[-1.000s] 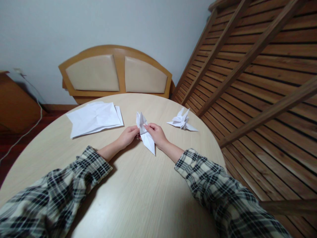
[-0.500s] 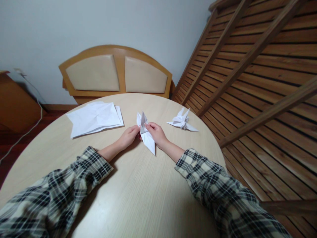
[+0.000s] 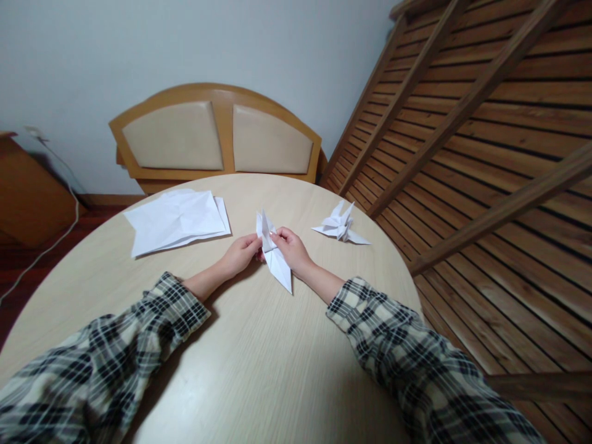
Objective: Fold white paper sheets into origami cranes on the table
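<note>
Over the middle of the table, a folded white origami paper (image 3: 278,270) is held between my two hands. One long pointed flap reaches down toward me, and narrow points stand up at its far end. My left hand (image 3: 241,254) pinches its left edge, with some fingertips hidden beneath the paper. On the other side, my right hand (image 3: 292,249) grips it, thumb on top near the central fold. To the right of that hand lie folded white paper cranes (image 3: 341,227), bunched so closely that I cannot tell how many.
A stack of creased white paper sheets (image 3: 178,219) lies at the table's left. The round wooden table (image 3: 259,370) borders a headboard (image 3: 226,129) at the back and a slatted wooden panel (image 3: 462,185) on the right. A white cable (image 3: 69,225) hangs at far left.
The origami paper has tilted slightly between my fingers; its near point sits a little lower and its upright flaps look narrower. My hands have barely moved.
</note>
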`<action>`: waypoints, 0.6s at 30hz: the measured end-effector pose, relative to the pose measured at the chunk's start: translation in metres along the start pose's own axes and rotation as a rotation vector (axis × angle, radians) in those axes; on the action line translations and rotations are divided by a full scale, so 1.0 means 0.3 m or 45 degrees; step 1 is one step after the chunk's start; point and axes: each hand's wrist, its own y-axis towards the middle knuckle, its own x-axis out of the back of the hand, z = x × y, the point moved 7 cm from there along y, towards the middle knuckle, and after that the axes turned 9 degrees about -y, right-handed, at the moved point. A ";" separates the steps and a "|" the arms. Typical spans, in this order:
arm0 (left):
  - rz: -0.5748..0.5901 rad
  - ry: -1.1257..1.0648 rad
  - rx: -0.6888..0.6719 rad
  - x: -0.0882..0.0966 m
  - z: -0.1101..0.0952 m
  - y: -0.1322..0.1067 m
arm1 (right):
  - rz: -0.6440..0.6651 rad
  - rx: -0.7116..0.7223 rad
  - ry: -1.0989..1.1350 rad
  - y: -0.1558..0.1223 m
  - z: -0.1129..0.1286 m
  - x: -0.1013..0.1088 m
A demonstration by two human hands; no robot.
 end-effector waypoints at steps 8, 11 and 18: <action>0.024 -0.002 -0.003 -0.003 0.005 0.001 | -0.014 0.008 0.007 0.000 0.002 0.002; 0.027 -0.044 -0.006 -0.009 0.005 -0.001 | -0.002 -0.020 0.044 0.000 0.002 -0.003; 0.031 -0.077 0.044 -0.017 0.007 -0.001 | 0.016 -0.041 0.097 0.004 0.003 -0.008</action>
